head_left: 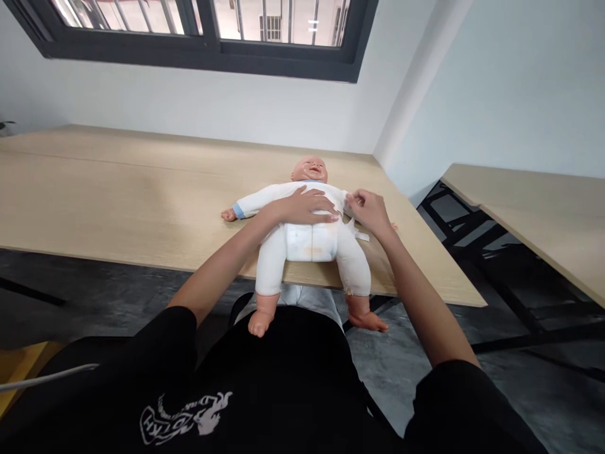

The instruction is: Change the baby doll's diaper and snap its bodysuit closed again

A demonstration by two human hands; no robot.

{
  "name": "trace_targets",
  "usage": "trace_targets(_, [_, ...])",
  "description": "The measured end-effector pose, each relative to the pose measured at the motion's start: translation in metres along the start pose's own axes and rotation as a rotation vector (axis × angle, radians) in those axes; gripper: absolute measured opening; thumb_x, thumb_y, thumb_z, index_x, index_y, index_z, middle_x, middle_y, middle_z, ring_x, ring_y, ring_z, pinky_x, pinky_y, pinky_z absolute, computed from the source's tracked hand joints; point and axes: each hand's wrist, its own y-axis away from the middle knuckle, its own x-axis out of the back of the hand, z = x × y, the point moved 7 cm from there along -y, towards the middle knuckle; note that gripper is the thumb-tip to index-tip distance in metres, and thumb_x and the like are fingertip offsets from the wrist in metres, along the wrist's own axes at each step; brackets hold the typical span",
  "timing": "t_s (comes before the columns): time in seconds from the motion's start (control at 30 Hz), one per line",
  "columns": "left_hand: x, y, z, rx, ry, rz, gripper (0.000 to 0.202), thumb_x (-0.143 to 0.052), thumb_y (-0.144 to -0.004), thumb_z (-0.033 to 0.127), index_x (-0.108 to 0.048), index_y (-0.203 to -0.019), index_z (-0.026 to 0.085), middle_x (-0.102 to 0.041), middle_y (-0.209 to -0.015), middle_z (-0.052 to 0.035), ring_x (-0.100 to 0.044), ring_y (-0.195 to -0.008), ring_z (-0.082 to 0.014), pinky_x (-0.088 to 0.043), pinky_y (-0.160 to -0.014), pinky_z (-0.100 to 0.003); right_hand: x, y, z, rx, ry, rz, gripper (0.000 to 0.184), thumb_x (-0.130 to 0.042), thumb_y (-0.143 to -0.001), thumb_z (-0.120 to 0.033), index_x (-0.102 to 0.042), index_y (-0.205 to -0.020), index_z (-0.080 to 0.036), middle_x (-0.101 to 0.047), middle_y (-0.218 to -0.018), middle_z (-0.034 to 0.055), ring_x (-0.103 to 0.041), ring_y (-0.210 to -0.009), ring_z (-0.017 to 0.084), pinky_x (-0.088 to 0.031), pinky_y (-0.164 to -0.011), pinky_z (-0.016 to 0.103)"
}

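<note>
The left hand point(307, 205) lies flat across the belly of the doll point(337, 194), right hand point(370, 209) curled beside it, grip unclear from here.

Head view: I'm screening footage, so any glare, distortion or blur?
In the head view, the window is bright, with glare bars in its right pane; head view edges look stretched; in the head view, left hand, right hand and doll look evenly lit and fairly sharp.
</note>
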Motion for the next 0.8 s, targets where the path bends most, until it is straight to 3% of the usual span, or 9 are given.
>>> trace_targets(0.1, [0.004,-0.013,-0.017,-0.026,-0.002,0.040,0.050,-0.041,-0.101,0.059,-0.067,-0.130,0.029,-0.060,-0.148,-0.0034,-0.040,-0.146,-0.0266,-0.014,-0.124,-0.052,-0.011,0.021,0.016,0.084,0.115,-0.152,0.030,-0.057,-0.095,-0.038,-0.070,-0.081,-0.015,-0.071,-0.084,0.0097,-0.059,-0.081,0.022,-0.041,-0.078,0.032])
trace_targets(0.2, [0.003,-0.023,-0.030,-0.068,0.033,0.065,0.054,-0.041,-0.099,0.063,-0.068,-0.129,0.027,-0.063,-0.144,-0.0058,-0.048,-0.140,-0.0260,-0.020,-0.123,-0.047,-0.022,0.032,0.021,0.208,0.173,-0.205,0.031,-0.056,-0.094,-0.038,-0.074,-0.093,-0.013,-0.072,-0.099,0.0132,-0.059,-0.098,0.026,-0.042,-0.090,0.037])
trace_targets(0.3, [0.001,-0.028,-0.038,-0.062,0.066,0.099,0.056,-0.044,-0.096,0.066,-0.070,-0.127,0.027,-0.061,-0.147,-0.0062,-0.046,-0.142,-0.0267,-0.018,-0.123,-0.047,-0.029,0.034,0.022,0.201,0.164,-0.253,0.032,-0.054,-0.094,-0.038,-0.070,-0.080,-0.014,-0.071,-0.093,0.0122,-0.059,-0.096,0.026,-0.043,-0.089,0.036])
trace_targets(0.43, [-0.001,-0.025,-0.038,-0.041,0.110,0.119,0.052,-0.046,-0.097,0.063,-0.070,-0.126,0.027,-0.061,-0.148,-0.0052,-0.045,-0.144,-0.0267,-0.014,-0.124,-0.050,-0.024,0.032,0.022,0.005,-0.050,-0.329,0.037,-0.057,-0.094,-0.042,-0.058,-0.066,-0.017,-0.066,-0.075,0.0060,-0.057,-0.076,0.020,-0.041,-0.072,0.030])
trace_targets(0.53, [0.000,-0.021,-0.034,-0.047,0.115,0.117,0.050,-0.046,-0.097,0.059,-0.070,-0.127,0.027,-0.061,-0.148,-0.0049,-0.044,-0.145,-0.0270,-0.015,-0.124,-0.049,-0.018,0.036,0.029,-0.229,-0.316,-0.393,0.042,-0.061,-0.095,-0.052,-0.056,-0.070,-0.018,-0.062,-0.063,0.0034,-0.053,-0.059,0.016,-0.037,-0.057,0.027])
trace_targets(0.6, [0.001,-0.020,-0.033,-0.047,0.108,0.122,0.050,-0.045,-0.098,0.059,-0.070,-0.127,0.026,-0.062,-0.147,-0.0048,-0.045,-0.144,-0.0274,-0.016,-0.123,-0.048,-0.014,0.040,0.036,-0.381,-0.458,-0.445,0.041,-0.075,-0.087,-0.053,-0.057,-0.077,-0.018,-0.063,-0.061,0.0028,-0.052,-0.052,0.014,-0.036,-0.050,0.024])
trace_targets(0.7, [0.001,-0.019,-0.033,-0.064,0.111,0.126,0.052,-0.043,-0.099,0.060,-0.070,-0.127,0.025,-0.064,-0.145,-0.0047,-0.048,-0.140,-0.0271,-0.017,-0.123,-0.046,-0.006,0.043,0.040,-0.479,-0.583,-0.462,0.045,-0.094,-0.071,-0.037,-0.060,-0.091,-0.016,-0.067,-0.068,0.0036,-0.057,-0.052,0.011,-0.042,-0.047,0.020])
trace_targets(0.8, [0.000,-0.020,-0.034,-0.093,0.123,0.139,0.054,-0.043,-0.098,0.062,-0.071,-0.126,0.023,-0.065,-0.143,-0.0055,-0.050,-0.139,-0.0268,-0.019,-0.122,-0.044,0.000,0.044,0.040,-0.502,-0.654,-0.484,0.045,-0.096,-0.066,-0.021,-0.065,-0.097,-0.014,-0.068,-0.070,0.0028,-0.058,-0.050,0.010,-0.046,-0.045,0.018])
